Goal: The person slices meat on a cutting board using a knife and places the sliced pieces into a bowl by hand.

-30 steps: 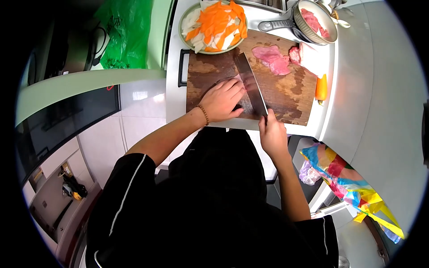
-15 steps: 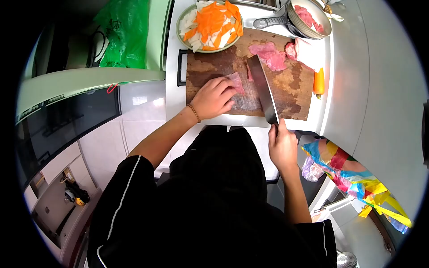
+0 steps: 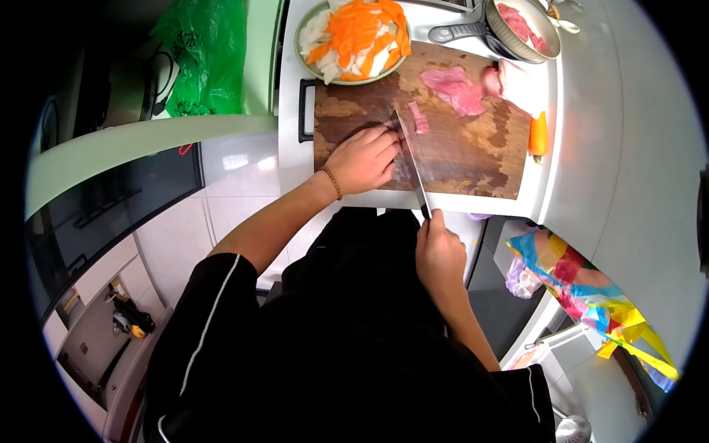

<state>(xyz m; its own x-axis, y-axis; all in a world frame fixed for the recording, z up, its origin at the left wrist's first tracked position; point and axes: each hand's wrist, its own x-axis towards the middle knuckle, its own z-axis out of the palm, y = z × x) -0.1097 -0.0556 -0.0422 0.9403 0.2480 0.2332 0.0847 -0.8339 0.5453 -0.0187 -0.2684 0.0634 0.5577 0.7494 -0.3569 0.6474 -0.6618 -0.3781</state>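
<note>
My right hand (image 3: 441, 255) grips the handle of a cleaver (image 3: 413, 164), its blade upright and edge down over the wooden cutting board (image 3: 354, 111). Curled fingers of my left hand (image 3: 365, 159) press a slice of raw meat against the board, right beside the blade; the hand hides most of that slice. A narrow cut strip of meat (image 3: 419, 118) lies just right of the blade's tip. Farther up the board is a larger pink slice of meat (image 3: 456, 90). Near the board's upper right corner sits a pale chunk of meat (image 3: 515, 87).
A bowl (image 3: 299, 52) of sliced orange and white vegetables stands at the board's upper left. Behind on the right is a pan (image 3: 557, 40) with raw meat, its handle pointing left. A carrot (image 3: 538, 136) lies at the board's right edge. A colourful bag (image 3: 569, 269) hangs lower right.
The cleaver has swung left and its blade has turned upright, now against my left fingertips. My right hand moved left with it. The narrow strip now shows clear of the blade.
</note>
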